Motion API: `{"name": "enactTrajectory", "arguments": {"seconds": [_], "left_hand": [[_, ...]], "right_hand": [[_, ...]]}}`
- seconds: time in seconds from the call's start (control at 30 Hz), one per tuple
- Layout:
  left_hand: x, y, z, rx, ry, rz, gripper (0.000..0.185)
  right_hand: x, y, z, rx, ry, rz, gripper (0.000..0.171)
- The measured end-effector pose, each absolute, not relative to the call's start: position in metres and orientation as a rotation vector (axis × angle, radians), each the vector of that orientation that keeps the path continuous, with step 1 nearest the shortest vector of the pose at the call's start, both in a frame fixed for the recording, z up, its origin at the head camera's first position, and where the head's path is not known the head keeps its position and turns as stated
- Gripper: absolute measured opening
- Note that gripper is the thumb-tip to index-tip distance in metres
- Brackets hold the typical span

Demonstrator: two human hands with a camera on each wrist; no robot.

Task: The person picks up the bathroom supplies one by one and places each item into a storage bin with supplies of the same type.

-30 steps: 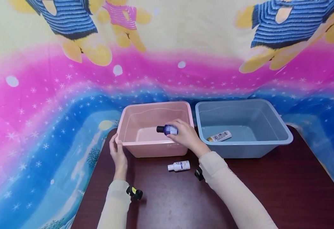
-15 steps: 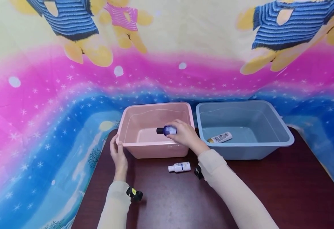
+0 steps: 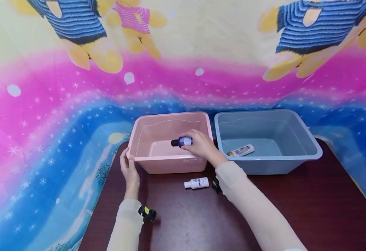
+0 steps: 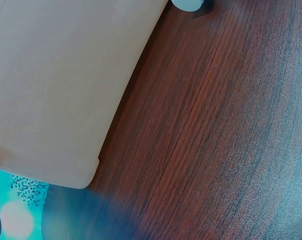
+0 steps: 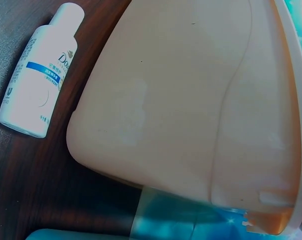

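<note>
The purple bottle (image 3: 183,142) lies on its side in the right hand (image 3: 202,146), its dark cap pointing away from the fingertips toward the person's left. It hangs over the inside of the pink tub (image 3: 170,158), above the floor and just past the near rim. The right fingers curl round the bottle's body, leaving the cap end bare.

It looks small, light and stiff, a smooth plastic travel bottle that could slide in a loose grasp but should not break from a short drop. The labelled body is the sensible place to hold it, as the fingers do now; the cap is narrower and gives less purchase.

The left hand (image 3: 129,168) rests against the tub's near left corner, thumb at the rim, fingers fairly straight along the wall and holding nothing else.

Below the right wrist a white bottle (image 3: 196,182) lies on the dark table (image 3: 295,209). Beyond the right hand sits a blue tub (image 3: 267,160), touching or nearly touching the pink one, with another pale bottle (image 3: 240,150) on its floor.

Only the head view shows the hands and the purple bottle. The right wrist view misses both but gives the white bottle (image 5: 38,70) close, with blue lettering, beside the pink tub's outer wall (image 5: 191,100). The left wrist view shows just tub wall (image 4: 56,85) and wood grain (image 4: 216,140).
</note>
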State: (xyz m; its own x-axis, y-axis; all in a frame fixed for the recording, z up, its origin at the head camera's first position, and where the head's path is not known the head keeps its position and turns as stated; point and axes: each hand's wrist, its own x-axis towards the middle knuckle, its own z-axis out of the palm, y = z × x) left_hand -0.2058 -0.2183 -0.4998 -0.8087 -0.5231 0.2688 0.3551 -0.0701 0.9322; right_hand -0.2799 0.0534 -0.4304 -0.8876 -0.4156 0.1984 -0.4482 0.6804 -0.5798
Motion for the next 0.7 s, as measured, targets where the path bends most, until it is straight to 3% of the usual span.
{"name": "enactTrajectory", "arguments": {"seconds": [0.7], "left_hand": [[-0.2047,-0.2173,-0.4984,0.191,-1.639,-1.915,0.045]], "right_hand": [[-0.2866,0.0477,-0.4333,0.745,-2.806,1.016,0.041]]}}
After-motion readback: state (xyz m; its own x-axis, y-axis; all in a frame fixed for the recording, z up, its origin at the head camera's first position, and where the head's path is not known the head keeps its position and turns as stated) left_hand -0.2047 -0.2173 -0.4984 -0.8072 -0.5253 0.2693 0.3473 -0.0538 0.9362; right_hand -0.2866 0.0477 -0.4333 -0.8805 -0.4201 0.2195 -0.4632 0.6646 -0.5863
